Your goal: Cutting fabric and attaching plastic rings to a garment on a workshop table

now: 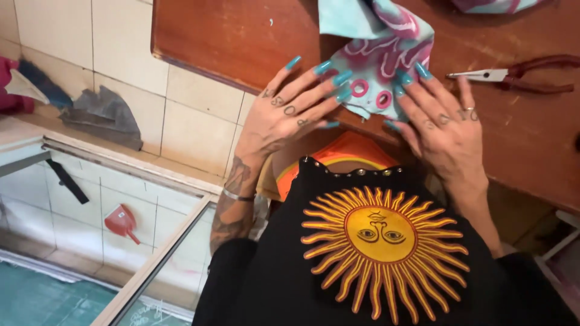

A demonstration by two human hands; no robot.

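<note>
A piece of turquoise and pink patterned fabric (379,54) with round pink-ringed holes lies on a brown wooden table (241,42), hanging over its near edge. My left hand (290,111) presses on the fabric's left side with its fingers spread. My right hand (441,121) rests on the fabric's right side, fingers spread and touching its edge. Both hands have long turquoise nails.
Red-handled pliers (513,73) lie on the table to the right of my right hand. More patterned fabric (495,5) shows at the top edge. A tiled floor (181,121), a grey rag (103,115), a red dustpan (121,222) and a metal-framed glass panel (157,259) lie to the left.
</note>
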